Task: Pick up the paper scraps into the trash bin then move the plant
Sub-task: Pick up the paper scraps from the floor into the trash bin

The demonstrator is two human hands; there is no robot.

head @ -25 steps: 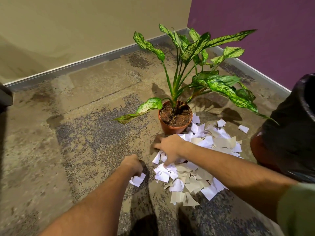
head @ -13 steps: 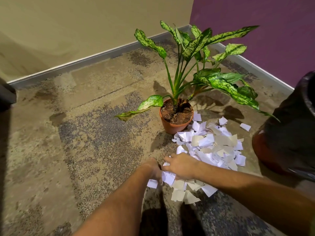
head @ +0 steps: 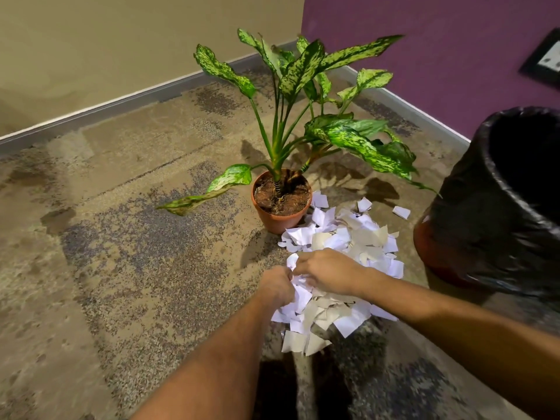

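A heap of white and beige paper scraps (head: 348, 244) lies on the carpet just in front of a leafy plant in a terracotta pot (head: 280, 219). My left hand (head: 277, 287) and my right hand (head: 328, 272) meet over the near side of the heap, fingers curled into a bunch of scraps pressed between them. More scraps hang or lie below the hands. The trash bin (head: 500, 207), lined with a black bag, stands at the right with its mouth open.
Beige wall and skirting run along the back left, purple wall at the back right with a dark wall plate (head: 545, 60). A lone scrap (head: 401, 212) lies near the bin. Speckled carpet (head: 121, 253) stretches to the left.
Both hands were apart, the left on a stray scrap; they swept inward, meeting over the near part of the heap and bunching scraps between them.
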